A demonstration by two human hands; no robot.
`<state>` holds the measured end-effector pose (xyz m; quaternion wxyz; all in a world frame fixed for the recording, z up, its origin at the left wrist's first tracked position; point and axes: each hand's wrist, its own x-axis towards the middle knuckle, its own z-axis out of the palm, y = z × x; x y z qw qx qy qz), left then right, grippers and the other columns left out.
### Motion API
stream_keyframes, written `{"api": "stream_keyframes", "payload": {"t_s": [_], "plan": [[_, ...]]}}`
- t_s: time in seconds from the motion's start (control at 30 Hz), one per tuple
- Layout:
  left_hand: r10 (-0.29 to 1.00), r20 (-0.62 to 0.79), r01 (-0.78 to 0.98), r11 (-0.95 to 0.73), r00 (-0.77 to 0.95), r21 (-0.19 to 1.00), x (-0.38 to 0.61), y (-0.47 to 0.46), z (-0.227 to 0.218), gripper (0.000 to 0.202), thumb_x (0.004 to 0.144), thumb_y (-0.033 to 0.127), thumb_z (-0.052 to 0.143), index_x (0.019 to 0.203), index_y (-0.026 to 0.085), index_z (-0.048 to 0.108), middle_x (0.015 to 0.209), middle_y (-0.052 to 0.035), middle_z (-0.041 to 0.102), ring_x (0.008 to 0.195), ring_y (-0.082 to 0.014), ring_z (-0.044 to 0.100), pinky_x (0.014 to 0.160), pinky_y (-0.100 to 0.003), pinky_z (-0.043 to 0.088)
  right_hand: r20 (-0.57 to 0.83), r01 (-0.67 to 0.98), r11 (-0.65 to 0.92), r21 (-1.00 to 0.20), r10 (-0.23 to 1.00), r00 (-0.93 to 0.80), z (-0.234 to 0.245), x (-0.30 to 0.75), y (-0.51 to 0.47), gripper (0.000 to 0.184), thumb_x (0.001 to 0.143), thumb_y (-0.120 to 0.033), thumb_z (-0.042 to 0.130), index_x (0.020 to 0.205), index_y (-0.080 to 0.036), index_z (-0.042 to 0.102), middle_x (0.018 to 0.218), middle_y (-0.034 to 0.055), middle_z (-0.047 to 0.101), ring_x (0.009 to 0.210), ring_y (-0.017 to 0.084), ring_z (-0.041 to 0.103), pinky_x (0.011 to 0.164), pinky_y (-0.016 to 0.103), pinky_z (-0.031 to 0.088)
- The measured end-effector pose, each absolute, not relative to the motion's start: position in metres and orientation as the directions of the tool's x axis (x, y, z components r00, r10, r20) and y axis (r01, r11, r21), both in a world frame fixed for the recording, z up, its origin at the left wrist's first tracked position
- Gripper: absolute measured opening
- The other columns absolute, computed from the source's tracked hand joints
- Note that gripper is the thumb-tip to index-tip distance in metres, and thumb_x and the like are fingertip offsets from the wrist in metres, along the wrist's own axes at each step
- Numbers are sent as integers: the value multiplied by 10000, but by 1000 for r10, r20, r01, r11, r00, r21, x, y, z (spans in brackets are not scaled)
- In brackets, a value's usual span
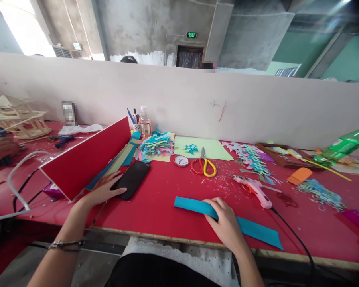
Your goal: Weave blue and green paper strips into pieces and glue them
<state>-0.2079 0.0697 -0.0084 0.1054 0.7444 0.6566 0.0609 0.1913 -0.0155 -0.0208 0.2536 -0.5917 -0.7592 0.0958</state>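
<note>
- My right hand grasps a blue paper strip near the front edge of the red table.
- Fingers loosely extended, my left hand touches a black phone.
- I see room between phone and strip, short of the scissors.

On my worktop, the phone lies left of the paper strip, scissors and glue gun on its far side.

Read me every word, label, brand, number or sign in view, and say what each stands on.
"EXIT": on the green sign on the far wall; characters above it too small to read.
Clear bottle: label too blurred to read.
Green bottle: label too blurred to read.
</note>
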Motion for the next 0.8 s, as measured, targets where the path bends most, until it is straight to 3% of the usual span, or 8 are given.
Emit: {"api": "stream_keyframes", "payload": {"t_s": [0.23,0.33,0.43,0.5,0.67,0.8], "plan": [[996,9,956,-90,91,279,-205,67,-10,732,686,642,333,1266,198,377,1357,-76,321,1253,-266,249,1031,-436,122,281,849,288,-444,944,-174,-20,191,-14,271,769,-214,425,1028,-244,500,939,50,528,883,200,522,727,332,430],[986,165,942,-66,12,330,-196,62,-2,632,752,583,247,1234,207,408,1332,-58,361,1239,-242,280,1032,-436,106,281,851,289,-438,943,-176,-21,192,-15,270,771,-218,428,1029,-239,502,941,53,525,890,203,516,738,337,422],[939,338,943,-60,-57,328,-186,57,7,592,752,561,272,1200,211,437,1280,-60,415,1201,-231,334,1011,-402,181,292,859,295,-418,939,-181,-21,192,-15,294,761,-216,439,1048,-243,501,938,52,527,891,202,516,734,334,417],[951,301,943,-30,-75,330,-185,55,9,603,724,573,323,1184,204,450,1214,-72,476,1150,-250,392,970,-402,252,298,866,293,-404,938,-178,-21,192,-16,305,748,-212,452,1046,-245,508,936,49,530,884,198,520,727,327,416],[999,37,883,10,-31,470,-194,57,0,706,646,617,396,1131,111,481,1052,-108,563,938,-248,530,794,-325,412,292,873,287,-394,940,-177,-19,191,-16,304,740,-203,461,1037,-239,513,938,45,529,882,194,518,726,321,409],[998,7,872,-56,61,487,-199,63,-6,658,622,585,450,1071,108,520,953,-92,583,861,-233,542,733,-305,425,293,869,286,-403,940,-174,-19,190,-17,299,754,-210,451,1046,-244,508,942,46,524,894,197,511,734,325,404]]}}
